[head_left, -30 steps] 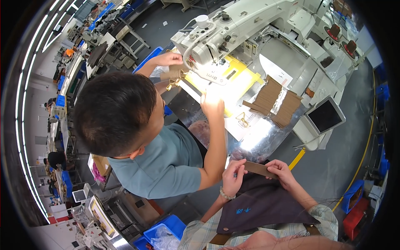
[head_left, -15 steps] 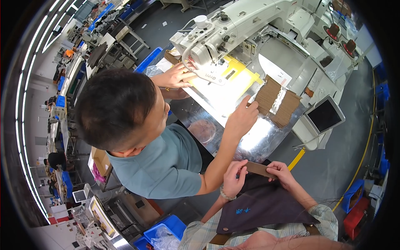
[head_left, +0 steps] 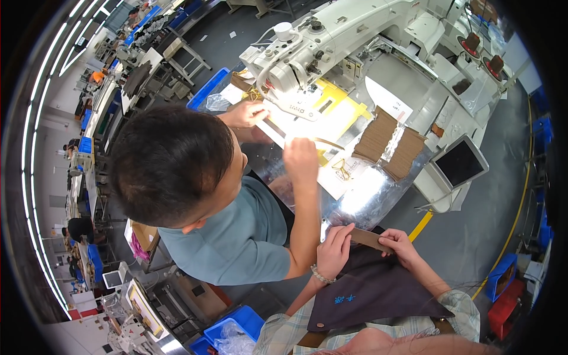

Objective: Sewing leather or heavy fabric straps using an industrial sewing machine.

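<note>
A flat brown strip [head_left: 368,238], which looks like leather or fabric, is stretched between my two hands above my dark apron [head_left: 378,290]. My left hand [head_left: 335,253] wears a beaded bracelet and is closed at the strip's left end. My right hand [head_left: 401,245] pinches the other end between thumb and fingers. In front of me to the left, a co-worker in a blue-grey shirt [head_left: 231,251] leans over a white industrial sewing machine [head_left: 307,53]. The co-worker's two hands hold a narrow strip beside the brightly lit machine bed.
A stack of brown strips [head_left: 390,145], bound with a pale band, lies on the shiny metal table [head_left: 378,198]. Near it are a white sheet with yellow cord [head_left: 340,176] and a yellow template [head_left: 343,103]. A screen on a stand [head_left: 458,164] is at the right; blue bins [head_left: 242,322] stand below left.
The co-worker's near hand has moved left from beside the stack toward the machine, uncovering the white sheet with yellow cord. My hands and the strip have barely moved.
</note>
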`<state>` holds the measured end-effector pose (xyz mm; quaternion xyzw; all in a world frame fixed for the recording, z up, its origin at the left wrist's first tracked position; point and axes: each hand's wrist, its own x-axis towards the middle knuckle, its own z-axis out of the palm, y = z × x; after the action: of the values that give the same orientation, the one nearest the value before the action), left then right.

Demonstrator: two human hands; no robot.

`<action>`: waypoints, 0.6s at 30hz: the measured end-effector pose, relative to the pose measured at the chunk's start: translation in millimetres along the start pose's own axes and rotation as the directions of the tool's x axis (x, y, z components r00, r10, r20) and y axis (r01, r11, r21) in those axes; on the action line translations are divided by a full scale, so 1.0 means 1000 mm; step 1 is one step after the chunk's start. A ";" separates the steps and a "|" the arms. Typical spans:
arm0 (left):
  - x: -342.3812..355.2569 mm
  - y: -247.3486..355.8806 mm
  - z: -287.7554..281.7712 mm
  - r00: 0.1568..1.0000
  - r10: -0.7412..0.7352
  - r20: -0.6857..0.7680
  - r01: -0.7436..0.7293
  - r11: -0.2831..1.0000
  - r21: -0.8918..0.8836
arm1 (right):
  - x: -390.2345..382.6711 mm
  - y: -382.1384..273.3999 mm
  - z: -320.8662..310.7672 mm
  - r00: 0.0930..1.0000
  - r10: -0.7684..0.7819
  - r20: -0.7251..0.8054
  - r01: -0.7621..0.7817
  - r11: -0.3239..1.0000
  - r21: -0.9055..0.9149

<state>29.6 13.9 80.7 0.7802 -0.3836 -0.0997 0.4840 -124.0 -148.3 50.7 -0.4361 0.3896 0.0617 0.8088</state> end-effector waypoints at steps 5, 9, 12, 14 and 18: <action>-0.002 -0.001 -0.001 1.000 0.005 0.013 -0.006 0.999 0.050 | 0.002 0.001 -0.001 1.000 -0.011 0.002 0.011 1.000 -0.016; -0.002 -0.002 -0.001 0.998 -0.034 0.045 0.032 0.998 0.057 | 0.003 0.002 -0.002 1.000 0.019 -0.017 -0.020 0.999 -0.031; -0.003 -0.002 -0.002 0.997 -0.039 0.062 0.035 0.997 0.067 | 0.002 0.003 -0.003 1.000 0.018 -0.016 -0.019 0.999 -0.034; -0.003 -0.002 -0.002 0.996 -0.053 0.078 0.047 0.996 0.074 | 0.003 0.004 -0.004 1.000 -0.009 0.001 0.009 1.000 -0.024; -0.002 -0.003 -0.001 0.998 -0.021 0.067 0.016 0.997 0.078 | 0.005 0.006 -0.005 0.998 0.039 -0.043 -0.041 0.998 -0.042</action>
<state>30.4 16.0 78.0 0.7979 -0.3961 -0.1155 0.4394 -126.2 -149.4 42.2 -0.4465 0.4139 0.0771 0.7896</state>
